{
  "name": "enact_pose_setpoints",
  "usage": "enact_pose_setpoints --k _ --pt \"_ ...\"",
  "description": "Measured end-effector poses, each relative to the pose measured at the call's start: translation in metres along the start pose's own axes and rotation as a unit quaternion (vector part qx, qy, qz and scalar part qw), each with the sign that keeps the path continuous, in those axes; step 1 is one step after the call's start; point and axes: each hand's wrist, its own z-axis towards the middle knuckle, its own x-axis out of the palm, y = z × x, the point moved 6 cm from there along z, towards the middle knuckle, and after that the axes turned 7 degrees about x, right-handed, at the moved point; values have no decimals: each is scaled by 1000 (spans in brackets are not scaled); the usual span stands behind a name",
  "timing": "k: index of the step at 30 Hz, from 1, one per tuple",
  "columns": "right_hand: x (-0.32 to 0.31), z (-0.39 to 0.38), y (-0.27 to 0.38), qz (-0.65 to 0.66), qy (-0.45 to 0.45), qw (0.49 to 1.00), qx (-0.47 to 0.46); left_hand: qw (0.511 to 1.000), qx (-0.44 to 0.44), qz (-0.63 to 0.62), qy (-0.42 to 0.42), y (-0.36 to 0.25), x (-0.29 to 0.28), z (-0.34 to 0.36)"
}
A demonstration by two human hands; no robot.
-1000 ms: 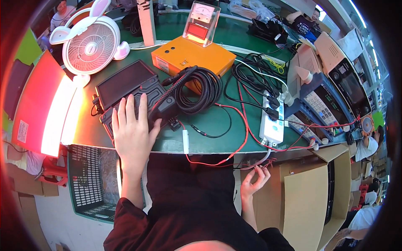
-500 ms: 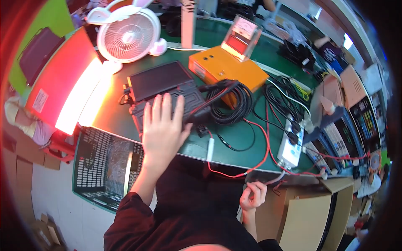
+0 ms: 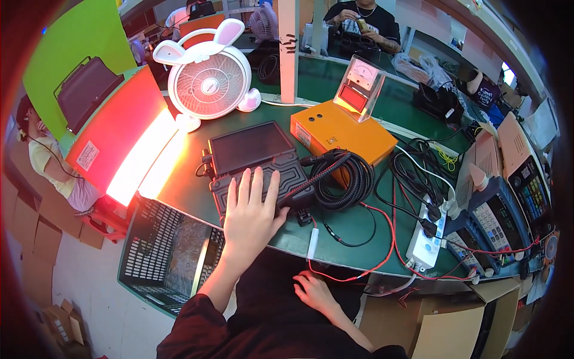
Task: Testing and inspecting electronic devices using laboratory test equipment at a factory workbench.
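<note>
A black rugged case (image 3: 287,170) with a dark screen (image 3: 254,149) in its raised part lies on the green table. My left hand (image 3: 251,218) rests flat on the near part of the case, fingers spread. Joined to the case's right side is a thick coiled black corrugated cable (image 3: 347,182). My right hand (image 3: 314,291) lies over my lap below the table edge, holding nothing, its fingers loosely apart. Near the edge, a small white sleeve (image 3: 313,242) sits on a red wire (image 3: 382,266).
Behind the case stand an orange box (image 3: 341,134) with a needle meter (image 3: 362,78) and a white fan (image 3: 209,90). A bright lamp (image 3: 143,155) glows at left above a green crate (image 3: 149,239). To the right are a power strip (image 3: 426,245) and bench instruments (image 3: 496,221). A co-worker (image 3: 365,27) sits opposite.
My right hand has moved left from beside the table edge to over my lap, its curled fingers loosening. My left hand stays on the case. The whole view has shifted, showing more beyond the table.
</note>
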Motion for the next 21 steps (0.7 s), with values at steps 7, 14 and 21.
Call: enact_pose_setpoints --k 7,14,21 --pt "31 -18 -55 -100 117 983 103 1000 -5 1 6 0 -1 1" --pt "51 -24 -106 -314 32 945 86 1000 -6 2 11 0 2 1" --pt "28 -21 -82 -221 33 967 120 1000 -1 -4 -4 2 -2 -2"
